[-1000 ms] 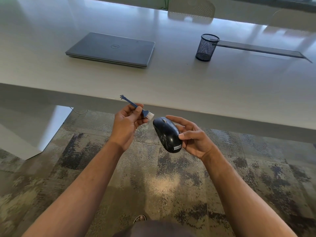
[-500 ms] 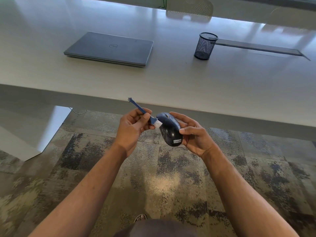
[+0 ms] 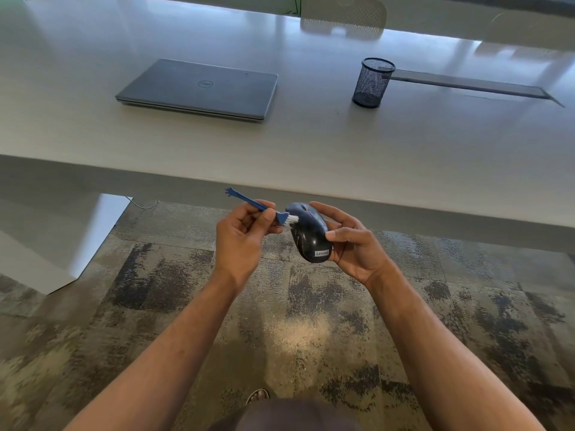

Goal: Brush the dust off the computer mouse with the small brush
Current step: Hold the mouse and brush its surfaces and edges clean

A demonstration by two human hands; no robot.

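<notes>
While the right hand cradles the black computer mouse in front of the desk's near edge, its palm and most of its fingers lie behind the mouse body, so only the thumb on the near flank and a few fingertips over the far side show. The left hand pinches the small brush by its blue handle; the middle of the handle is covered by the thumb and forefinger, and the white bristles touch the mouse's upper left side near the front. The mouse is held in the air above the floor, tilted, with a small white label at its near end whose lettering is hard to read in full. At the bottom edge a dark rounded shape and part of a shoe are cut off. The pale desk carries one closed grey laptop on the left and one black mesh pen cup on the right, well apart, with a long dark slot just beside the cup. A mottled grey and tan carpet covers the floor. Two pale chair backs show dimly beyond the far edge.
</notes>
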